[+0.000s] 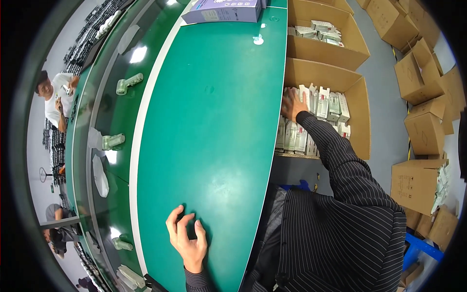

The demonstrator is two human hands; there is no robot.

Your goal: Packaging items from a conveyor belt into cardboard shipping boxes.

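Observation:
My left hand [187,241] hovers over or rests on the green tabletop [209,146], palm turned up, fingers apart and slightly bent, holding nothing. My right arm stretches out over an open cardboard box [360,112] beside the table's right edge. Inside it stand rows of small white and pale green cartons [322,103]. At the box's table side, my right hand [294,104] is over the cartons with its fingers spread and a little blurred. Its fingertips are at the carton tops, and I see no carton lifted in it.
A purple box [224,10] stands at the table's far end. Left of the white rail, a green conveyor carries pale green handheld devices [113,141]. Another carton-filled cardboard box [331,48] stands beyond. More cardboard boxes [424,124] line the right; a person [61,97] works across the line.

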